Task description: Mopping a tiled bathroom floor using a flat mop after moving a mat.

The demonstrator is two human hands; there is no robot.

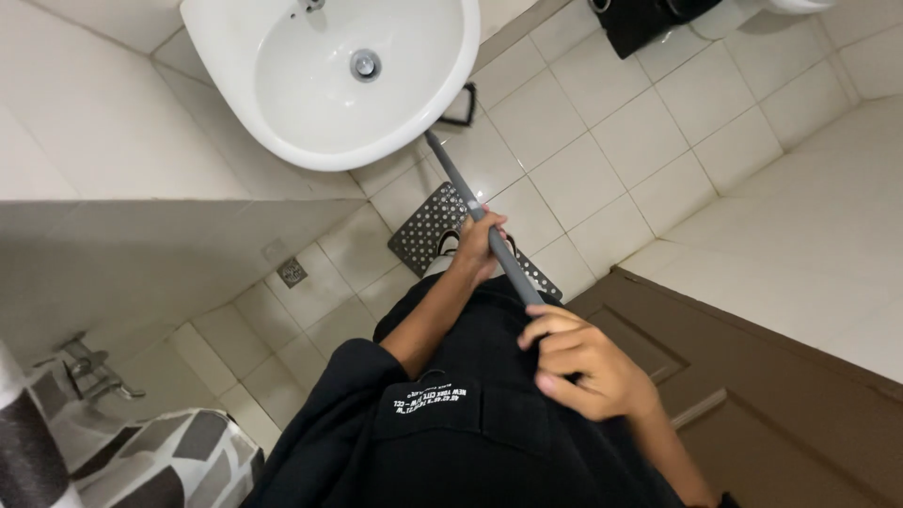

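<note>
**Both hands clamped on a long grey pole, running down under the basin**

Left hand (478, 246) is wrapped round the slim grey metal pole (470, 193) lower down, fingers closed tight on it. Right hand (583, 362) grips the upper end, close against the black clothing at the waist. The pole slants away toward the floor and vanishes beneath the rim of the white ceramic wash basin (235, 103), so its working end is hidden. It looks stiff, light and smooth, likely slick if wet, and a spaced two-handed hold suits it. The basin bowl is empty, bare round its metal drain (365, 64). A perforated grey mat (428, 226) lies on the white tiled floor (649, 132), below the left hand.
</note>
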